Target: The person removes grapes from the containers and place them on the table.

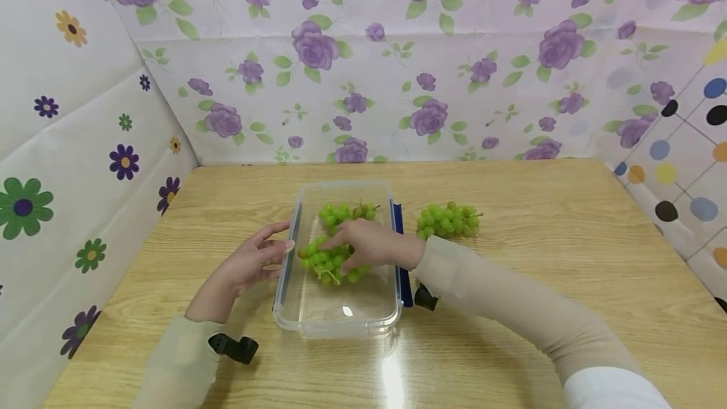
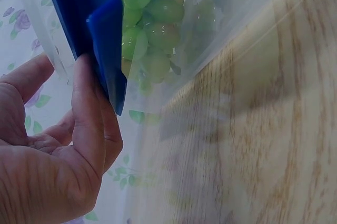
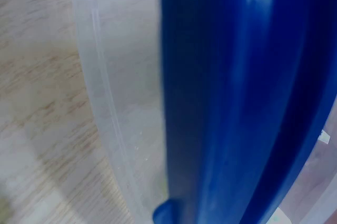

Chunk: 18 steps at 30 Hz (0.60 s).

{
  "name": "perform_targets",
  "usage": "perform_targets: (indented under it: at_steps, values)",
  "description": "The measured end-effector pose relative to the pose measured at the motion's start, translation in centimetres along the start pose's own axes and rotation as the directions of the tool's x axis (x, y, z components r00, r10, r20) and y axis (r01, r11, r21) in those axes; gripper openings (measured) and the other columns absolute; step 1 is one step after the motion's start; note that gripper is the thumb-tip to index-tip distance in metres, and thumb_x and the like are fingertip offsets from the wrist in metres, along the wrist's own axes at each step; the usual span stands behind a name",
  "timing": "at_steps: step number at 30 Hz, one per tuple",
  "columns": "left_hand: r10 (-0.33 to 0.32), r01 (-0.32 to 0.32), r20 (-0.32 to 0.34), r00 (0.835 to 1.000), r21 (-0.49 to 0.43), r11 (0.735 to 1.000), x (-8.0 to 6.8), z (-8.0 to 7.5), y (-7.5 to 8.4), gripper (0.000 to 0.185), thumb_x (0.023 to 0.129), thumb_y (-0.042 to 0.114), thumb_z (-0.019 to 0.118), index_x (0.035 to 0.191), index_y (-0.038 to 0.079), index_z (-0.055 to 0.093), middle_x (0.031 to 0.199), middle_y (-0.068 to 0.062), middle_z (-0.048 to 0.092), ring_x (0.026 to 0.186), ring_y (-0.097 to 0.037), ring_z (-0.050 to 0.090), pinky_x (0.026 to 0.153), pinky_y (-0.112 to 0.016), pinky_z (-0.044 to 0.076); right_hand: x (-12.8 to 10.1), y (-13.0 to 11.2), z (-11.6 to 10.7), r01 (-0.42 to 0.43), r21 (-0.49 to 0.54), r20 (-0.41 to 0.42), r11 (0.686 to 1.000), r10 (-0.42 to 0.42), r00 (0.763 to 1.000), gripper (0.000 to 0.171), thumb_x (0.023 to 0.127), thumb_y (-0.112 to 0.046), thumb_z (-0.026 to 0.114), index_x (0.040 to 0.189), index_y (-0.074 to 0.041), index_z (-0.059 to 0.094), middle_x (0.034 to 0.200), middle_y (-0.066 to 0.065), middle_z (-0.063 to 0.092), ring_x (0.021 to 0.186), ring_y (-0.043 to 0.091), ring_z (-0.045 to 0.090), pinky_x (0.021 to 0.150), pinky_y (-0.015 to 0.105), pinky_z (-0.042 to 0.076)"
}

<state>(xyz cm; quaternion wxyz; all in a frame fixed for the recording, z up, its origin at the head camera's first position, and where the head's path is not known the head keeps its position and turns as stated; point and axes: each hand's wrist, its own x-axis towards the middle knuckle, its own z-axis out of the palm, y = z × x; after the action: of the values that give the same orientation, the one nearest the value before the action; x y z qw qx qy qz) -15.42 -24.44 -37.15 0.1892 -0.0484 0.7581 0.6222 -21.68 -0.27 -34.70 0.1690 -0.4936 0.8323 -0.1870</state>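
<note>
A clear plastic container (image 1: 341,327) with blue side clasps stands mid-table. Inside it lie two bunches of green grapes: one at the back (image 1: 348,211), one nearer the front (image 1: 324,265). My right hand (image 1: 348,259) reaches over the right rim and its curled fingers grip the front bunch. My left hand (image 1: 278,248) rests against the container's left side with fingers fairly straight. In the left wrist view, the left hand's fingers (image 2: 87,108) touch the blue clasp (image 2: 95,34), and grapes (image 2: 152,19) show through the wall. A third bunch (image 1: 449,219) lies on the table right of the container.
The wooden table (image 1: 539,257) is walled by flowered panels at the back and left and a dotted panel at the right. The right wrist view shows only the blue clasp (image 3: 237,98), the clear container wall (image 3: 116,103) and a strip of tabletop (image 3: 37,77).
</note>
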Motion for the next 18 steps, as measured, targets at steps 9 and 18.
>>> perform_targets:
  at_steps: [9, 18]
  values:
    - [0.003, -0.003, 0.007, 1.000, -0.001, 1.000, 0.05, -0.07, -0.11, 0.067, 0.097, 0.028, 0.055, 0.152, 0.015, 0.019, 0.119, -0.011, 0.044, 0.094, -0.014, 0.054, 0.080, -0.031, 0.049, -0.43, -0.13, 0.14, -0.004, 0.027, -0.019, 1.000, 0.004, 1.000, 0.048, 0.079, -0.013, 0.077, 0.125, -0.009, 0.063, 0.127, 0.006, 0.061, 0.114, 0.020, 0.058, 0.092, 0.028, 0.049]
    - [-0.006, 0.006, -0.003, 1.000, 0.005, 1.000, 0.12, -0.19, -0.27, 0.067, 0.096, 0.027, 0.055, 0.152, 0.016, 0.020, 0.117, -0.010, 0.044, 0.092, -0.015, 0.053, 0.079, -0.030, 0.049, -0.80, -0.28, 0.01, 0.006, 0.041, -0.032, 0.999, -0.005, 0.999, 0.047, 0.080, -0.013, 0.077, 0.124, -0.007, 0.063, 0.126, 0.007, 0.062, 0.116, 0.020, 0.057, 0.095, 0.031, 0.047]
